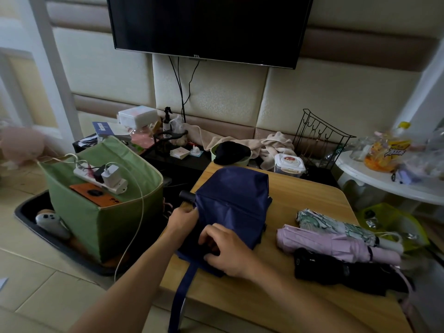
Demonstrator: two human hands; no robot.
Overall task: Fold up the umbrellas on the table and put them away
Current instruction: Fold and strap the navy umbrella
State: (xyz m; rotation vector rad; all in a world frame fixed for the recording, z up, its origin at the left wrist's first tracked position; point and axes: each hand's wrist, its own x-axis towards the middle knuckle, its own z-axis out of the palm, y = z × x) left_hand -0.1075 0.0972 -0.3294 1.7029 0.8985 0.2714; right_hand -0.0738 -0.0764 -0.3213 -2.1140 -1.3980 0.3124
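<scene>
Head view shows the navy umbrella [233, 200] on the table [312, 195], under both my hands. My left hand [183, 218] pinches the cloth edge beside the black handle [187, 195]; my right hand [227, 251] curls its fingers [206, 236] round the bunched lower folds. I judge the fabric soft and slippery, so I would grip the stiff shaft.
</scene>
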